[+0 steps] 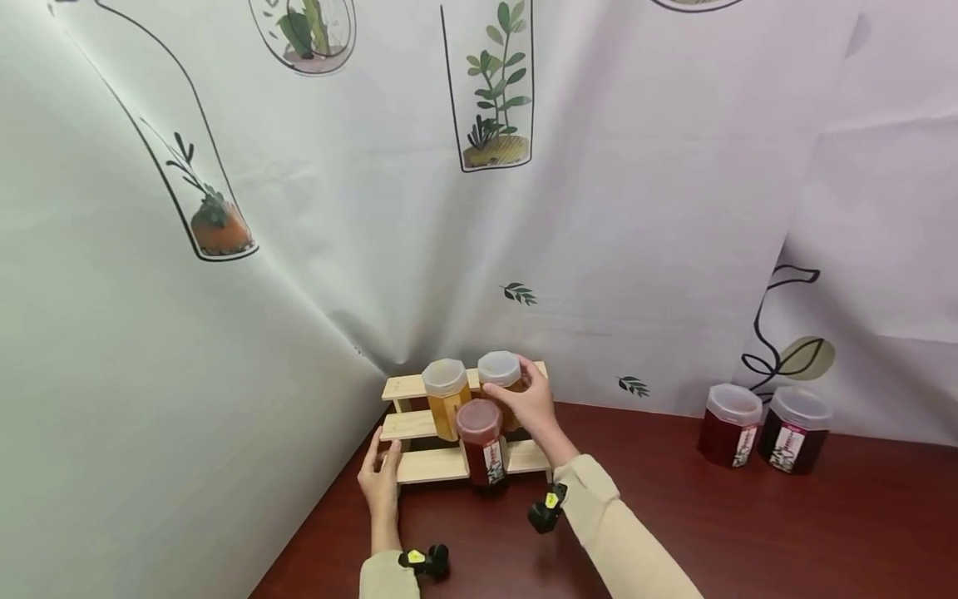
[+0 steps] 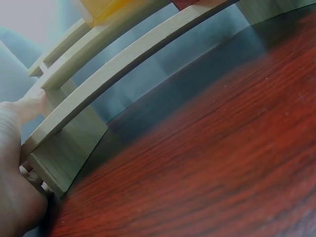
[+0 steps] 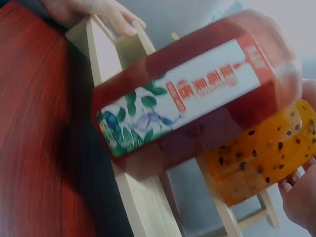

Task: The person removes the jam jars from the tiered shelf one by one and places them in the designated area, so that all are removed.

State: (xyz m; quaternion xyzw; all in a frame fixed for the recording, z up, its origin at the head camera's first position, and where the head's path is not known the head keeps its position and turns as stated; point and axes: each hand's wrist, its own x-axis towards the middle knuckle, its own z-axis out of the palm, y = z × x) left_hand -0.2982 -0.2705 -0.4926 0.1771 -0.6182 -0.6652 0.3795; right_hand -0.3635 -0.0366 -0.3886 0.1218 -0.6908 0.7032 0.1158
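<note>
My right hand grips a jar of yellow jam with dark seeds and a whitish lid, at the right of the wooden three-step rack. Thumb and fingers lie on opposite sides of this jar, near its top. At the rack's left end, my left hand holds the side frame, its thumb near the middle step. Another yellow jar stands on the rack to the left of the held one. In front, a red jar with a white printed label stands on the lowest step.
Two dark red jars with pale lids stand side by side on the brown-red table at the right. A printed white cloth hangs behind the rack and along its left side.
</note>
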